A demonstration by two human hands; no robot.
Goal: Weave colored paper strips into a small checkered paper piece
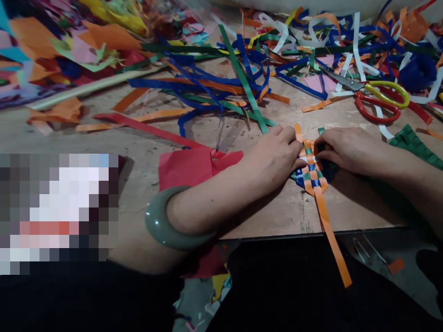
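A small woven piece (312,174) of orange, blue, green and white strips lies on the wooden table between my hands. My left hand (277,154) grips its left side with bent fingers, and a long green strip (242,76) runs up and away from beside that hand. On the opposite edge, my right hand (337,146) pinches the weave between thumb and fingers. One orange strip (330,240) trails from its lower corner over the table's front edge. Part of the weave is hidden under my fingers. A grey-green bangle (173,221) circles my left forearm.
Scissors (377,99) with red and yellow handles lie at the back right. Loose strips (207,87) tangle across the back of the table (249,221). Red paper (185,168) sits beside my left forearm. A folded green piece (415,145) lies at the right.
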